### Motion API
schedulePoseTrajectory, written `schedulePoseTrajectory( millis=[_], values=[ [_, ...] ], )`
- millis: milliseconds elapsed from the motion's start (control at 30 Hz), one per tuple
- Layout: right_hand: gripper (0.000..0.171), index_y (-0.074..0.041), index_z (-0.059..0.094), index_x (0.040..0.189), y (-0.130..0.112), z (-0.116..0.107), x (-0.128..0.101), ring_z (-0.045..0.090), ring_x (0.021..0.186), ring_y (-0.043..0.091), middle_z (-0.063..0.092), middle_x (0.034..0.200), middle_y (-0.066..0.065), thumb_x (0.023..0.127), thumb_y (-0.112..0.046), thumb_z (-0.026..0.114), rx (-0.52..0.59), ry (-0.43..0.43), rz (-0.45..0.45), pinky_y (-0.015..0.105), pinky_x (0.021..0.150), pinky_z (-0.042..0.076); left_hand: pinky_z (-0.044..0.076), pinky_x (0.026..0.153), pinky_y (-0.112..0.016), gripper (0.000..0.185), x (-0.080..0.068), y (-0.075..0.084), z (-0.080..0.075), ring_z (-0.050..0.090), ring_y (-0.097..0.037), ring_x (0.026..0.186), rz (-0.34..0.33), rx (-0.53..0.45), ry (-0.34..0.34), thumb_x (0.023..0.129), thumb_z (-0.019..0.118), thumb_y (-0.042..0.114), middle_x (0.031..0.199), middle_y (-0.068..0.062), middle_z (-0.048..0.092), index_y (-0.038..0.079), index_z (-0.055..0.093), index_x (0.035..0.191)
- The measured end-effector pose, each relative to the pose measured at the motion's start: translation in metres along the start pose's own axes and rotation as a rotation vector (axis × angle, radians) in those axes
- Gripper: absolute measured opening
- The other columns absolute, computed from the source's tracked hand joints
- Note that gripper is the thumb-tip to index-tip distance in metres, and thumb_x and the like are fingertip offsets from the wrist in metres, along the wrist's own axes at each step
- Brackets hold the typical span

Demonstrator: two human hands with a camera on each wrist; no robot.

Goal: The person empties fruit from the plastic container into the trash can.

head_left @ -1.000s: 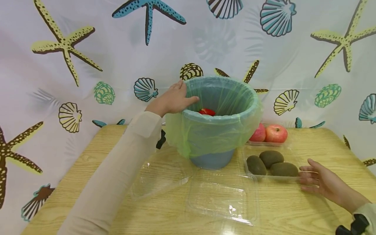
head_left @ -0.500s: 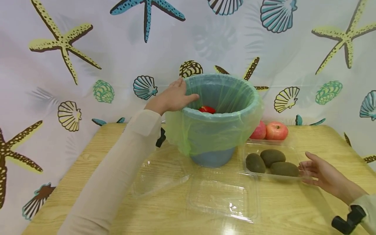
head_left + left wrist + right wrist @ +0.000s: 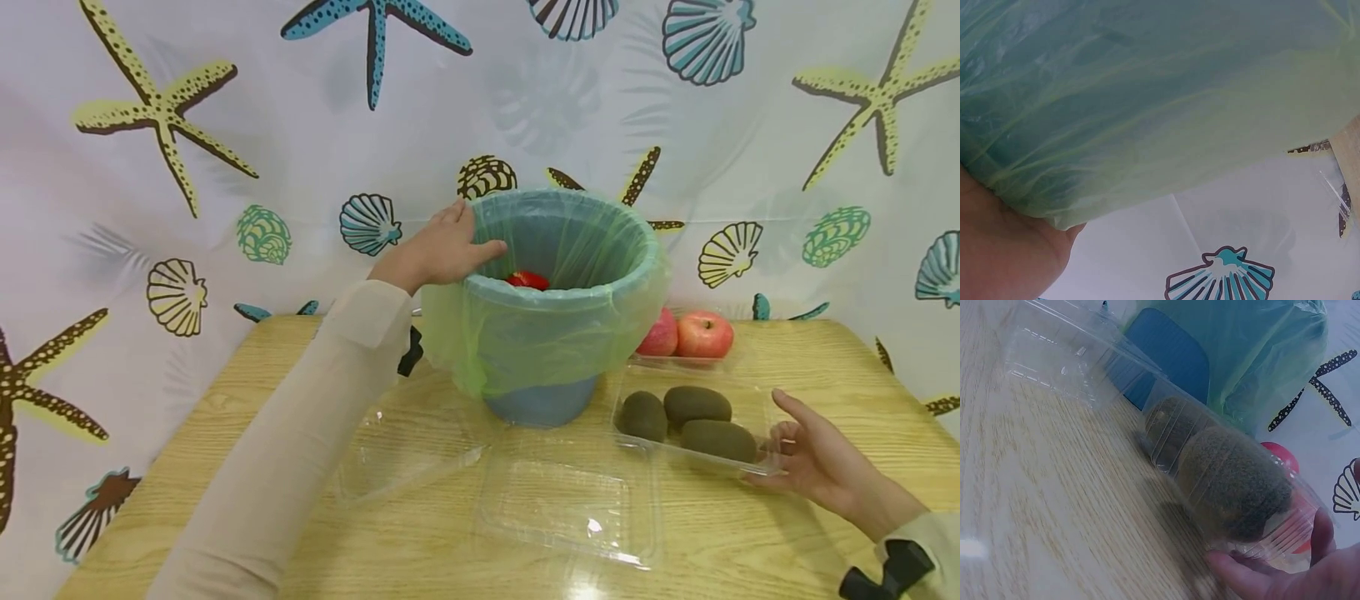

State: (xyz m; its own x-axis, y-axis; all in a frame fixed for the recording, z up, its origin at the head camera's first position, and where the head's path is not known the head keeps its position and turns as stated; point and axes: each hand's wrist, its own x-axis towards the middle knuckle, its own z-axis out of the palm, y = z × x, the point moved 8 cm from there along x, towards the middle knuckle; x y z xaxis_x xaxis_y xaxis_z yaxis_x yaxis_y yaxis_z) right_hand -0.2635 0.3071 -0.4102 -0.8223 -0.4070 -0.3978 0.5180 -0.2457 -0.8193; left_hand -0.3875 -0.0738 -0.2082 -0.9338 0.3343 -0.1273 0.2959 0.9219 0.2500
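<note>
My left hand (image 3: 438, 250) rests on the left rim of a blue bin (image 3: 540, 404) lined with a thin green plastic bag (image 3: 555, 342). Its thumb lies over the rim toward the inside, the fingers along the edge; the left wrist view shows the palm against the bag. Something red (image 3: 528, 280), partly hidden by the rim, is inside the bin. My right hand (image 3: 821, 462) holds the right end of a clear plastic tray (image 3: 765, 467), fingers under it and thumb at its end. Three brown kiwis (image 3: 1235, 481) lie in the tray, which looks slightly raised off the table.
Two red apples (image 3: 705, 335) sit in another clear tray behind the kiwis, partly behind the bin. Clear plastic containers (image 3: 570, 508) lie in front of the bin and at its left front (image 3: 412, 450). A patterned curtain (image 3: 300, 150) hangs behind the wooden table (image 3: 360, 558).
My right hand has moved left against the kiwi tray and taken hold of it. The tray has turned, its right end coming nearer, and the kiwis have shifted. My left hand stays on the rim.
</note>
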Motion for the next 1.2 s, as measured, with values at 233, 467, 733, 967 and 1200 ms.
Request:
schedulePoseTrajectory(
  millis=[233, 467, 733, 967, 1200],
  values=[
    [0.057, -0.001, 0.042, 0.126, 0.007, 0.000, 0.004, 0.054, 0.086, 0.014, 0.047, 0.104, 0.008, 0.099, -0.050, 0.033, -0.009, 0.088, 0.005, 0.046, 0.092, 0.051, 0.002, 0.121, -0.045, 0.082, -0.001, 0.000, 0.000, -0.010, -0.031, 0.148, -0.003, -0.001, 0.003, 0.100, 0.032, 0.051, 0.159, -0.016, -0.014, -0.001, -0.006, 0.151],
    [0.081, -0.001, -0.015, 0.145, 0.010, 0.003, 0.010, 0.056, 0.097, 0.018, 0.042, 0.119, 0.007, 0.098, -0.055, 0.023, -0.058, 0.027, -0.028, 0.047, 0.092, 0.050, 0.001, 0.121, -0.045, 0.083, -0.003, 0.000, 0.000, -0.011, -0.029, 0.148, -0.010, -0.010, -0.003, 0.100, 0.032, 0.052, 0.159, -0.015, -0.016, 0.000, -0.007, 0.151],
    [0.029, -0.018, 0.050, 0.105, 0.007, 0.018, 0.009, 0.058, 0.095, 0.017, 0.057, 0.104, 0.000, 0.104, -0.028, 0.023, 0.145, -0.219, -0.127, 0.046, 0.091, 0.051, 0.001, 0.121, -0.045, 0.082, -0.003, 0.000, -0.001, -0.012, -0.029, 0.148, -0.007, -0.007, -0.004, 0.100, 0.031, 0.052, 0.159, -0.014, -0.016, 0.000, -0.007, 0.151],
    [0.028, -0.019, 0.052, 0.096, 0.009, 0.016, 0.007, 0.056, 0.086, 0.016, 0.054, 0.101, 0.002, 0.103, -0.023, 0.025, 0.132, -0.164, -0.155, 0.047, 0.090, 0.052, 0.001, 0.121, -0.044, 0.082, -0.003, 0.001, 0.000, -0.012, -0.030, 0.148, -0.004, -0.010, -0.009, 0.100, 0.031, 0.052, 0.159, -0.015, -0.016, 0.000, -0.008, 0.151],
    [0.041, -0.017, 0.058, 0.088, 0.006, 0.023, 0.001, 0.063, 0.091, 0.020, 0.062, 0.102, 0.004, 0.103, -0.020, 0.020, 0.157, -0.268, -0.163, 0.044, 0.088, 0.053, 0.001, 0.121, -0.045, 0.082, -0.004, 0.000, 0.000, -0.011, -0.030, 0.148, -0.006, -0.015, -0.005, 0.100, 0.031, 0.052, 0.159, -0.014, -0.017, 0.001, -0.008, 0.151]
  ],
)
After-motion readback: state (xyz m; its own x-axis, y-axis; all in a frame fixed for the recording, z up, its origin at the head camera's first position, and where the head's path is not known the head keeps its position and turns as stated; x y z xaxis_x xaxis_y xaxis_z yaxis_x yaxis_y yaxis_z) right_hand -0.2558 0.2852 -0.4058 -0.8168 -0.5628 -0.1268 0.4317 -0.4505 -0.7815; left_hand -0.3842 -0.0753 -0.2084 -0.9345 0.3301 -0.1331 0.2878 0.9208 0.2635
